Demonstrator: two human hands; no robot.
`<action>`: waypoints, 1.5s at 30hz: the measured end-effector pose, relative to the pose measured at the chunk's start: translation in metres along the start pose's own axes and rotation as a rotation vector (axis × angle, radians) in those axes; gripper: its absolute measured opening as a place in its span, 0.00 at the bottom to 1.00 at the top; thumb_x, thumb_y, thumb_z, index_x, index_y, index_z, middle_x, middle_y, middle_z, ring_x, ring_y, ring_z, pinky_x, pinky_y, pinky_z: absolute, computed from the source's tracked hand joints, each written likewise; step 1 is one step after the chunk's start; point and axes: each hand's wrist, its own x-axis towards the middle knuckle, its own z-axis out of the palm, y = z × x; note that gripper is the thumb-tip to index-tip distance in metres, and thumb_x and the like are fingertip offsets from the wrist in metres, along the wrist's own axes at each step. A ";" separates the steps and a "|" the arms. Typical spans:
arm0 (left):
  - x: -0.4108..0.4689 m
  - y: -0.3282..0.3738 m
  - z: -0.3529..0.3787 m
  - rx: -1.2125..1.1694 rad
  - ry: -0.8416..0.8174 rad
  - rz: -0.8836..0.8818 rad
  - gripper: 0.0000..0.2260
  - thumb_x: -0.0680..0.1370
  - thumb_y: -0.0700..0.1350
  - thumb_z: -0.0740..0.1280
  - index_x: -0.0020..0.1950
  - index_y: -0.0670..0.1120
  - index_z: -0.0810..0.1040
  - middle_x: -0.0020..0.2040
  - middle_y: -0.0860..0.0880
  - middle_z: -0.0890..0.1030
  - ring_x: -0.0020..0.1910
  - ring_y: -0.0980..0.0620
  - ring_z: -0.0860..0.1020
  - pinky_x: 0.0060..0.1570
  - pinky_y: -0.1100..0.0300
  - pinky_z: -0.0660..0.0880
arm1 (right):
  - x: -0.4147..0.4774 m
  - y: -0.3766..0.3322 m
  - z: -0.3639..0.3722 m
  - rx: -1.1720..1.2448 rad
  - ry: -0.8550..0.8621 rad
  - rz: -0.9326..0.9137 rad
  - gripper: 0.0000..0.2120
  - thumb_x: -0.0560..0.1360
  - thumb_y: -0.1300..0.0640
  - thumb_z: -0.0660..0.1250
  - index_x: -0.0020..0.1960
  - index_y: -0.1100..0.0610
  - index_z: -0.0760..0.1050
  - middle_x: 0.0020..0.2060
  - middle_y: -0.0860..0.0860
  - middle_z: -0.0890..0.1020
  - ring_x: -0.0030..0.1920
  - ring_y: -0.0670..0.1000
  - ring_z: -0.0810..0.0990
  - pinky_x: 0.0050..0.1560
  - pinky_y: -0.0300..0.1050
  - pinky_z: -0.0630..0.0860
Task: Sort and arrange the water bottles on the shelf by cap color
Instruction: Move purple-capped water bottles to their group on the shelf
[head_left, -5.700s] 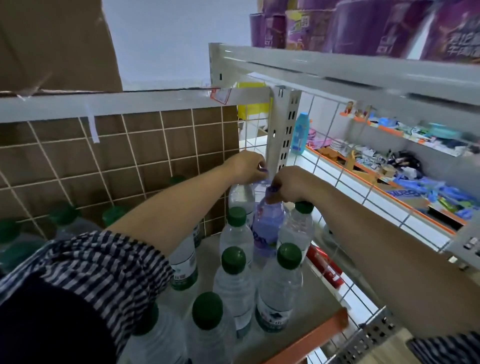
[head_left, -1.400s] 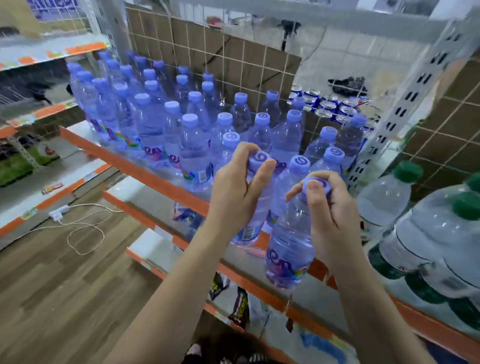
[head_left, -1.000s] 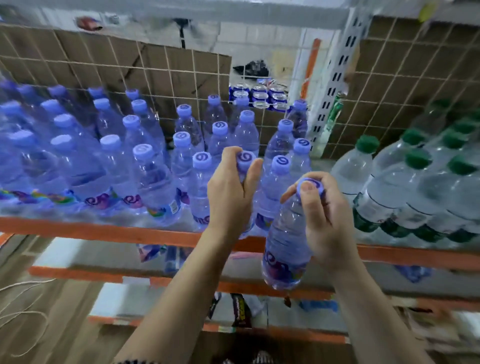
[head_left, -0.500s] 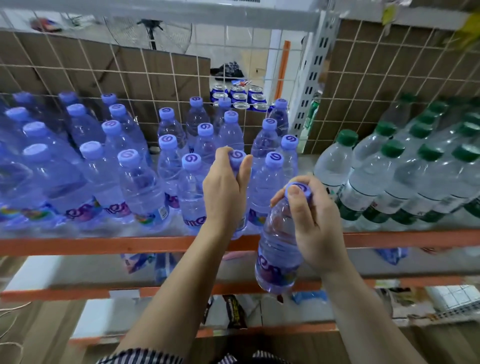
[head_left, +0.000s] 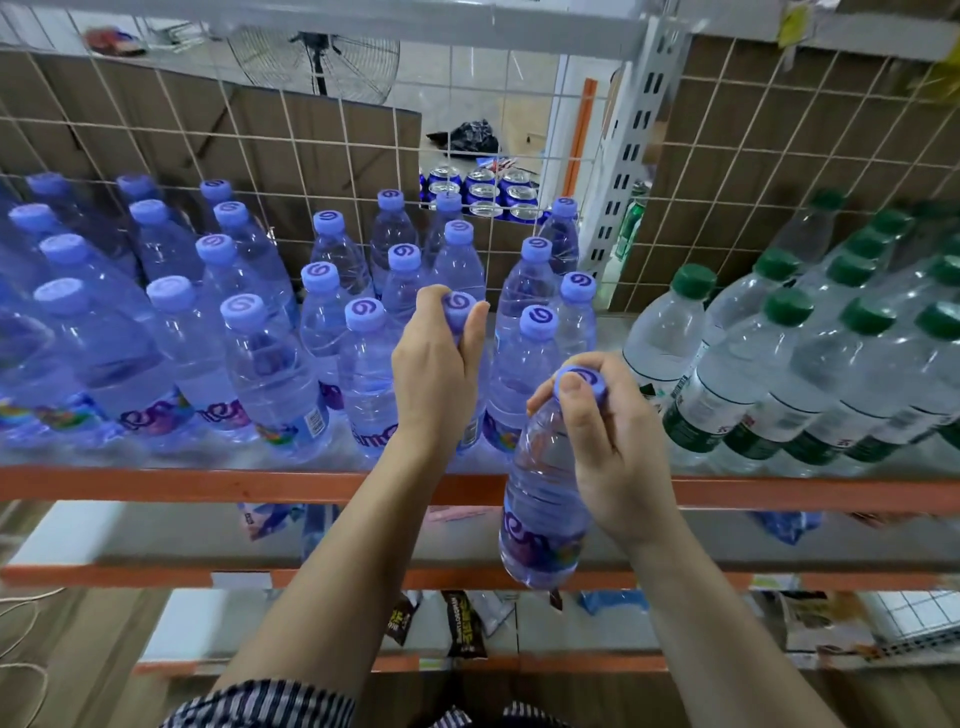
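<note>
Left of the white post (head_left: 631, 156), my left hand (head_left: 436, 374) curls around the neck of a purple-capped bottle (head_left: 458, 307) standing on the shelf (head_left: 156, 483), among the rows of purple-capped bottles (head_left: 249, 364) that fill that side. My right hand (head_left: 608, 436) is clamped over the cap and neck of a second purple bottle (head_left: 540, 514), thumb on the cap. That bottle hangs slightly tilted in the air, also left of the post, in front of the shelf's orange edge and lower than the standing rows. The two hands are apart, each on its own bottle. Right of the post, green-capped bottles (head_left: 753, 374) stand in rows on the same level. Just left of the post, behind the wire grid (head_left: 208, 145), sit blue cans (head_left: 488, 195); a fan (head_left: 317, 57) stands farther left. My striped sleeves (head_left: 270, 706) show at the bottom edge.
</note>
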 end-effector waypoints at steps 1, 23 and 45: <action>0.002 0.000 0.003 0.001 0.001 -0.013 0.20 0.80 0.55 0.57 0.55 0.38 0.73 0.42 0.46 0.79 0.38 0.48 0.74 0.37 0.62 0.63 | 0.000 0.001 0.000 0.001 0.004 0.000 0.17 0.79 0.45 0.56 0.49 0.59 0.73 0.39 0.47 0.83 0.43 0.46 0.81 0.46 0.34 0.74; 0.015 0.012 -0.008 -0.157 -0.308 -0.130 0.17 0.84 0.46 0.58 0.72 0.44 0.69 0.70 0.50 0.73 0.70 0.54 0.69 0.67 0.67 0.63 | 0.017 0.005 0.003 0.070 -0.025 -0.041 0.18 0.79 0.45 0.56 0.51 0.61 0.73 0.40 0.44 0.82 0.40 0.42 0.80 0.44 0.30 0.72; -0.086 -0.077 -0.114 0.349 -0.343 -0.207 0.05 0.78 0.39 0.67 0.52 0.40 0.81 0.47 0.42 0.83 0.46 0.40 0.80 0.46 0.48 0.76 | 0.060 0.009 0.109 -0.218 0.141 -0.085 0.15 0.82 0.54 0.60 0.58 0.67 0.68 0.45 0.59 0.78 0.43 0.54 0.74 0.43 0.38 0.64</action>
